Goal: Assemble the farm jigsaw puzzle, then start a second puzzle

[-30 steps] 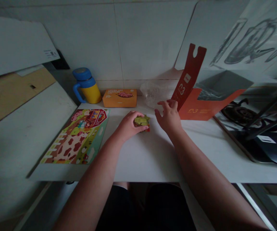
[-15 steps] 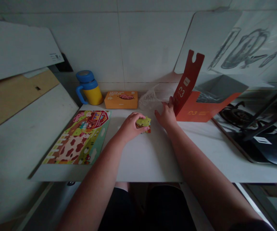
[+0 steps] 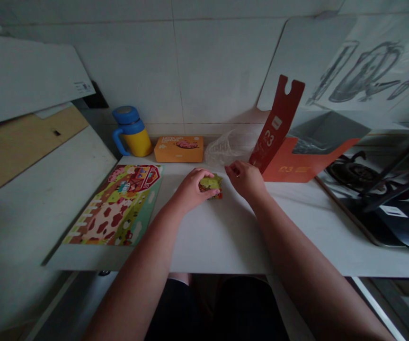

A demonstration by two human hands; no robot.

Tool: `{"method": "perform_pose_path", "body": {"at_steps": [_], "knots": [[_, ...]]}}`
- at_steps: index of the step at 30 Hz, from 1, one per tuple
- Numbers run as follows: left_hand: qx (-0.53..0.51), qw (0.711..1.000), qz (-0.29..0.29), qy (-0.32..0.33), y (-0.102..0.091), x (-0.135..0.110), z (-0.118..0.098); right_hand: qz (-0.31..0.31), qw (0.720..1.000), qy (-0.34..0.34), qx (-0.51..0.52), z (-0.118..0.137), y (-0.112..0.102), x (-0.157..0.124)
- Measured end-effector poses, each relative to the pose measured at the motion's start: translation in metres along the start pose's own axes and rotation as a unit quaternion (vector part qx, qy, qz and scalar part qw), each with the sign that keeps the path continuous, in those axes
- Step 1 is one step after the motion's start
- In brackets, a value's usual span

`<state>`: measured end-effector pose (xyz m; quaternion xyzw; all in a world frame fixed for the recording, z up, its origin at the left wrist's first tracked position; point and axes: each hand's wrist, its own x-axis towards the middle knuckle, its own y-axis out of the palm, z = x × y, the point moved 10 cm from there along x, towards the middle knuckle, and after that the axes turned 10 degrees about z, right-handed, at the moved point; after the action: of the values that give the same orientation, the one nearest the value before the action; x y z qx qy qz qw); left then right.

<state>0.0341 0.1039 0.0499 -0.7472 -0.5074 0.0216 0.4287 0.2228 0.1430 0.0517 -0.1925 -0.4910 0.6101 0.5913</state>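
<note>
My left hand is closed round a small stack of puzzle pieces, thumb at the near side and fingers at the far side. The top piece is green, and more colours show below it at the table surface. Just right of the stack, my right hand has its fingers curled in. Whether anything is inside them is hidden. Behind it lies a crumpled clear plastic bag. To the left, a colourful farm picture with a spotted cow lies flat on the white table.
An orange puzzle box and a blue-and-yellow jug stand by the wall. On the right is an open orange-red carton with a raised flap. Beyond it sits a gas stove. White and brown boards lean at left.
My right hand has drawn back slightly toward me from beside the carton flap, and its spread fingers have curled in. My left hand stays on the stack.
</note>
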Motion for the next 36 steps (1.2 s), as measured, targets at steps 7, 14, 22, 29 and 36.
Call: {"method": "perform_pose_path", "body": {"at_steps": [7, 14, 22, 29, 36], "knots": [[0.005, 1.0, 0.002, 0.002, 0.0, 0.0, -0.001, 0.059, 0.997, -0.046, 0.012, -0.008, 0.057, 0.017], [-0.004, 1.0, 0.005, -0.012, -0.002, 0.001, 0.001, 0.043, 0.998, 0.042, -0.034, -0.032, 0.069, 0.017], [-0.009, 0.998, -0.001, -0.066, -0.009, -0.002, 0.009, 0.02, 1.0, -0.017, 0.013, -0.003, 0.02, 0.005], [-0.014, 0.998, 0.022, -0.054, -0.013, -0.001, 0.011, 0.066, 0.985, -0.115, 0.112, 0.049, 0.003, -0.015], [-0.088, 0.991, 0.011, -0.099, -0.012, -0.006, 0.037, 0.149, 0.972, -0.147, 0.108, 0.059, 0.016, -0.017]]}}
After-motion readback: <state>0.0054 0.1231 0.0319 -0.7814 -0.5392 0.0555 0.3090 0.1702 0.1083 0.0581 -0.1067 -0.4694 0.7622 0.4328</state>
